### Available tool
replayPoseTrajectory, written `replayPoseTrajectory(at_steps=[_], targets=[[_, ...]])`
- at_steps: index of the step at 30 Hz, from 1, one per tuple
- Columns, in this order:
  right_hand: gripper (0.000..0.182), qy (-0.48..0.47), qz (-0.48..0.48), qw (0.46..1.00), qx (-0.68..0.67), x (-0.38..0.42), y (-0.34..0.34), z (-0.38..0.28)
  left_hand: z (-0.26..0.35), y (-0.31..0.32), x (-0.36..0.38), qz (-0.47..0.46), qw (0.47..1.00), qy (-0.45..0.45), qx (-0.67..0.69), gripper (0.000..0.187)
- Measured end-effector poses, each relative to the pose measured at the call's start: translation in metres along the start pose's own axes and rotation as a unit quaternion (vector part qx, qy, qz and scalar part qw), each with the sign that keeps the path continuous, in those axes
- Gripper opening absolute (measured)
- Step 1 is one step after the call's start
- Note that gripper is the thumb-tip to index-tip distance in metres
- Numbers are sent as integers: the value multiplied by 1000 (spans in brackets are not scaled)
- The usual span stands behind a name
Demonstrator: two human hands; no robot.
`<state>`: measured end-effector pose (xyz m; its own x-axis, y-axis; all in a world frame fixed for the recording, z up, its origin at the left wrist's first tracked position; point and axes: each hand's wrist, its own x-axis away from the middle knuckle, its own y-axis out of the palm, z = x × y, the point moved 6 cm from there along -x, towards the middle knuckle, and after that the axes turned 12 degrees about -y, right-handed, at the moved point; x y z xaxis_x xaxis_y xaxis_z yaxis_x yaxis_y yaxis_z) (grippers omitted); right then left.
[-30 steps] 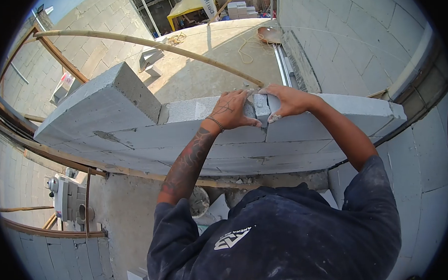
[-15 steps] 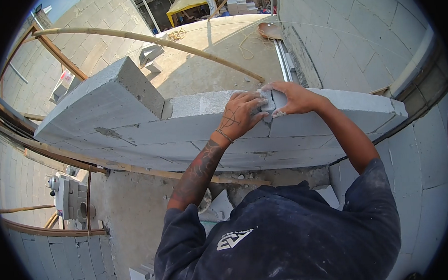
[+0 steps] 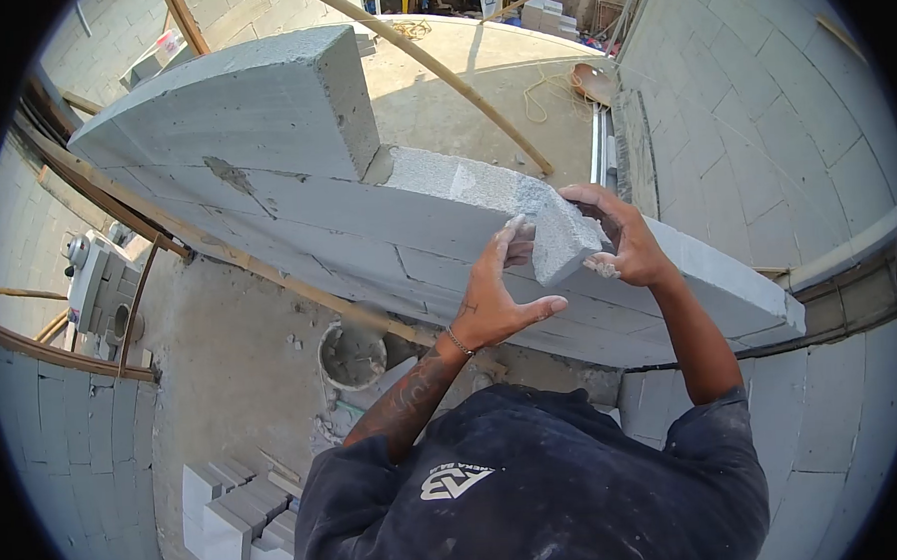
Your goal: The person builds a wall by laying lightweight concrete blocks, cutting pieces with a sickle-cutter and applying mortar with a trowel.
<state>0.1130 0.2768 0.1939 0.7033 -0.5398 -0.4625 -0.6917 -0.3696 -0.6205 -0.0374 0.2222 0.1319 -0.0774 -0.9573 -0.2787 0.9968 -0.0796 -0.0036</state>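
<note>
A broken chunk of pale block (image 3: 565,243) with a rough face is at the top of the grey block wall (image 3: 446,230), tilted toward me. My right hand (image 3: 622,234) is curled round its right side, with the fingers behind it and the thumb in front. My left hand (image 3: 506,292) is spread with fingers and thumb apart, just left of the chunk and holding nothing. White dust coats the fingertips. To the left, a large block (image 3: 231,109) stands on the wall's top course.
A bamboo pole (image 3: 439,70) slants down behind the wall. Below on my side are a round bucket (image 3: 353,354), a long wooden strip (image 3: 299,290) and stacked blocks (image 3: 229,520). A brown pan (image 3: 592,84) lies on the far floor.
My left hand has let go of the chunk and opened, moving down. The chunk now shows larger and tilted in my right hand. The view has turned and shifted.
</note>
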Motion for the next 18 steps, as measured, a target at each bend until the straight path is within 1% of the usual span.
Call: replayPoseTrajectory(at_steps=[1,2,3,4,5,6,7,8,9,10,11,13,15,16,17,18], targets=[[69,12,-12,997,-72,-2,20,-1,-3,-12,9,25,1000,-8,-1,75],[70,0,-51,996,-68,-5,42,-3,-11,-24,20,24,998,-55,-18,79],[70,-12,-86,992,-94,-7,67,-3,-21,-39,36,32,993,-106,-34,82],[70,7,-107,985,-137,-8,94,2,-29,-56,56,50,987,-126,-81,82],[71,23,-136,973,-183,-12,128,8,-41,-77,80,110,979,-151,-85,82],[71,6,-191,956,-221,-9,167,7,-54,-86,109,145,969,-146,-135,84],[69,43,-205,938,-277,-1,203,12,-68,-92,141,177,955,-149,-183,85],[67,90,-217,916,-325,10,242,15,-84,-101,179,231,937,-187,-182,85],[67,90,-260,895,-352,19,283,10,-106,-109,218,279,912,-264,-143,84],[65,62,-312,908,-272,28,319,10,-130,-115,255,317,884,-328,-101,84],[63,29,-349,918,-185,39,352,12,-156,-116,295,337,871,-343,-98,84],[61,13,-379,909,-174,69,424,25,-219,-133,398,427,726,-504,-189,85],[60,104,-447,876,-148,116,498,62,-260,-157,481,478,639,-553,-240,78],[60,101,-454,871,-156,140,539,77,-278,-171,514,499,612,-573,-221,76],[59,66,-500,856,-117,168,590,94,-305,-193,547,521,584,-587,-209,74],[58,31,-544,835,-76,196,645,114,-344,-217,583,544,560,-575,-245,72]])
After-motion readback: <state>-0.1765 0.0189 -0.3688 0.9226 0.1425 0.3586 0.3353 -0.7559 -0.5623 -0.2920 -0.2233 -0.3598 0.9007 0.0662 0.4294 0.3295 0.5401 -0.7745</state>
